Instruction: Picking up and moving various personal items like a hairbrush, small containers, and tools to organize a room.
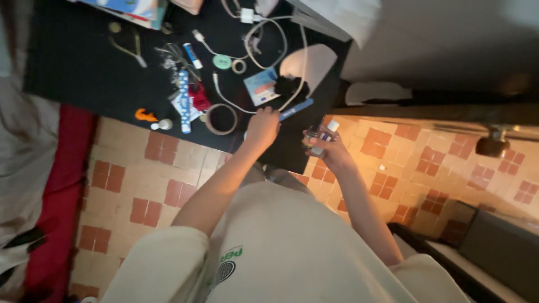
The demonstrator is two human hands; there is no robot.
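Observation:
My left hand [263, 127] reaches over the near edge of a black table [73, 73] and grips a blue pen-like stick [296, 109] that angles up to the right. My right hand [328, 147] is held just off the table's corner, over the tiled floor, closed around a small clear bottle with a white cap [324, 134]. Both arms come from a cream shirt at the bottom of the view.
The table holds clutter: a tape ring [222, 119], white cables [264, 39], a blue-and-white strip [184, 101], pliers [128, 47], a small card [263, 87], an orange piece [145, 115]. A red mat [59, 191] lies left; dark furniture [494, 252] stands right on the checkered floor.

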